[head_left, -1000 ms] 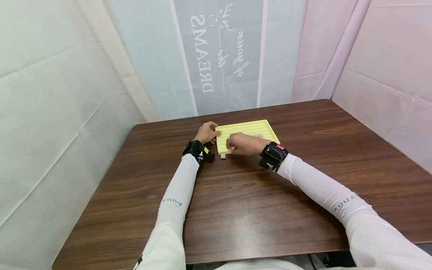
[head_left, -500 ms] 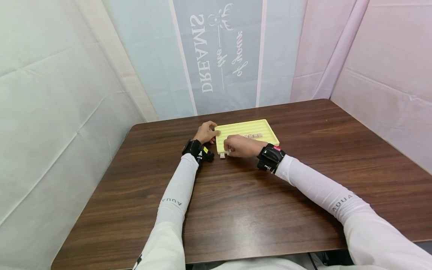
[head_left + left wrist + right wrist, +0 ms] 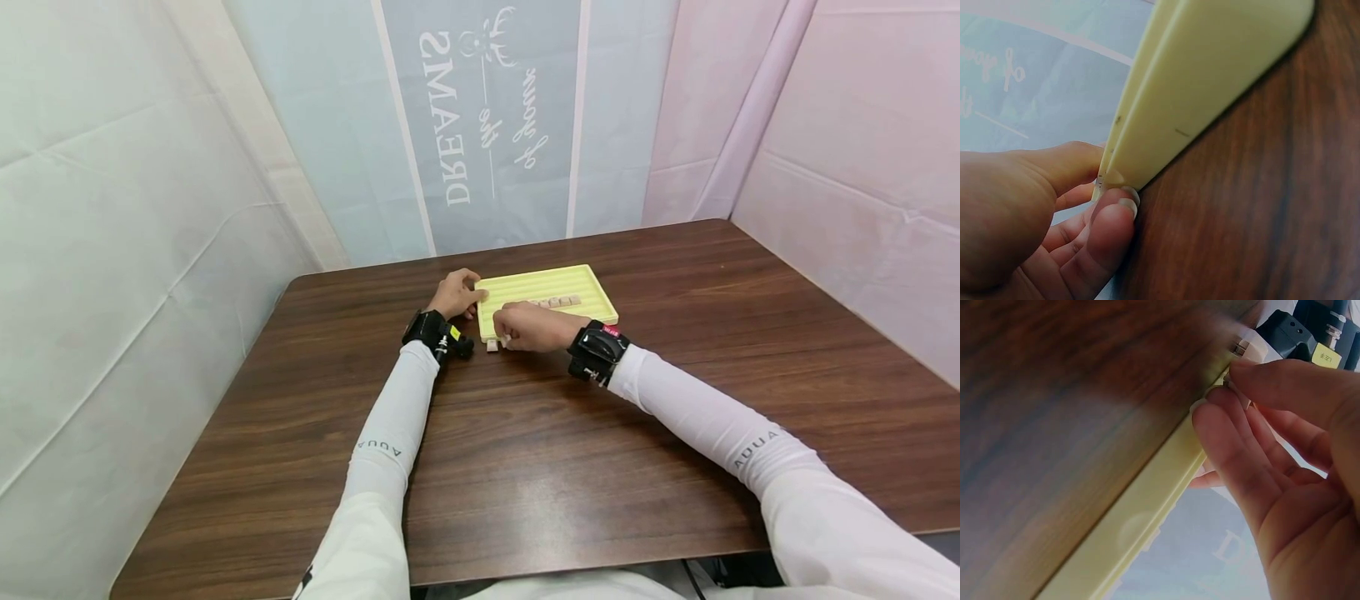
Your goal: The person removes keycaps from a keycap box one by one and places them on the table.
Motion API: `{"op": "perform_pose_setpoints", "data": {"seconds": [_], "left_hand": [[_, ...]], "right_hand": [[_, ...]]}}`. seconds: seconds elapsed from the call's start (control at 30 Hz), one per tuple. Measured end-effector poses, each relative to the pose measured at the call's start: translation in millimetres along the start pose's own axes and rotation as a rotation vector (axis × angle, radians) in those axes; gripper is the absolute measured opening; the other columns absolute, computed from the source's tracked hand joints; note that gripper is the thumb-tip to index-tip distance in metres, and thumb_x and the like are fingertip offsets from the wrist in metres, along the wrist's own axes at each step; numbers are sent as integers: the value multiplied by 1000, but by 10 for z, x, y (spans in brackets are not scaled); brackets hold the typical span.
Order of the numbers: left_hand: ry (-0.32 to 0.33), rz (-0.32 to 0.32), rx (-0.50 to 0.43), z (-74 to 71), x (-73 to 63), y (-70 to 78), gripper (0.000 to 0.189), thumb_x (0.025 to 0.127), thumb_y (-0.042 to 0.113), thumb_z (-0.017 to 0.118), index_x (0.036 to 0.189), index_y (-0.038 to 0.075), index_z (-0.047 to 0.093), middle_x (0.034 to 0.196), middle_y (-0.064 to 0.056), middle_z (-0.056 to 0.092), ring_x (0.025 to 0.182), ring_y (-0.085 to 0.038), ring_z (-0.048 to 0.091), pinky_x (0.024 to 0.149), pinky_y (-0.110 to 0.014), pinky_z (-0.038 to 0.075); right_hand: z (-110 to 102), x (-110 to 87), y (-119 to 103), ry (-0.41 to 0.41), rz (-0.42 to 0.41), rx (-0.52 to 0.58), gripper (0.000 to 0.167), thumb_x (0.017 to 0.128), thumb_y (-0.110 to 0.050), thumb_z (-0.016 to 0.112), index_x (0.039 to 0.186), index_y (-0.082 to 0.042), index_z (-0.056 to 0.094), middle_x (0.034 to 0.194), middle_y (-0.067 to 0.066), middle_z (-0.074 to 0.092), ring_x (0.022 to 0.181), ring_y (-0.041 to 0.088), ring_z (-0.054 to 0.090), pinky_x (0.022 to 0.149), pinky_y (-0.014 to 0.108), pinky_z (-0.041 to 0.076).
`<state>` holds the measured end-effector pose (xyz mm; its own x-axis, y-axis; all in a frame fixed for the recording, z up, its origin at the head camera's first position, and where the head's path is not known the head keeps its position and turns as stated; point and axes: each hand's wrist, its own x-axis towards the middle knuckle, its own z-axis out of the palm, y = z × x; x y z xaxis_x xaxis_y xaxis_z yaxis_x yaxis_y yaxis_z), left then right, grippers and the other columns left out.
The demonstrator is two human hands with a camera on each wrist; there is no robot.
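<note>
A pale yellow ridged tray [image 3: 536, 283] lies toward the back of the table. My left hand [image 3: 454, 293] grips its left side, with the thumb over the rim; in the left wrist view the fingertips [image 3: 1113, 228] press against the tray's wall [image 3: 1191, 94]. My right hand [image 3: 534, 327] is at the near left corner, pinching a small light wooden tile [image 3: 506, 342] between thumb and fingers, which mostly cover it. Beside it another tile [image 3: 492, 346] sits against the tray's front edge, also showing as a pale block [image 3: 1256, 349] past my right thumb in the right wrist view.
Several similar tiles [image 3: 564, 301] stand in a row in one groove of the tray, partly behind my right hand. The dark wooden table [image 3: 465, 467] stretches around the tray. A printed curtain [image 3: 487, 125] hangs behind its far edge.
My right hand has shifted slightly left and nearer to me, bringing the pinched tile off the tray to its front edge. More of the tile row shows. My left hand keeps its grip.
</note>
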<state>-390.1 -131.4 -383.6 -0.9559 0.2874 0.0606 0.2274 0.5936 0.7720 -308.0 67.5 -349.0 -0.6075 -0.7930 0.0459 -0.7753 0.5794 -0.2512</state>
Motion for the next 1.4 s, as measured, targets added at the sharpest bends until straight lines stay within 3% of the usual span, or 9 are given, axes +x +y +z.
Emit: {"op": "perform_pose_setpoints", "data": {"seconds": [1.4], "left_hand": [[15,15,-5,18,-46,44,43,96,20,60,135,4,49,80,-9,62,53,-11,55,51,-24,52]], "right_hand": [[-29,6,-78,-10,16,14,12,84,-3,72,93,-5,65,92,7,66,87,18,64,76,30,55]]}}
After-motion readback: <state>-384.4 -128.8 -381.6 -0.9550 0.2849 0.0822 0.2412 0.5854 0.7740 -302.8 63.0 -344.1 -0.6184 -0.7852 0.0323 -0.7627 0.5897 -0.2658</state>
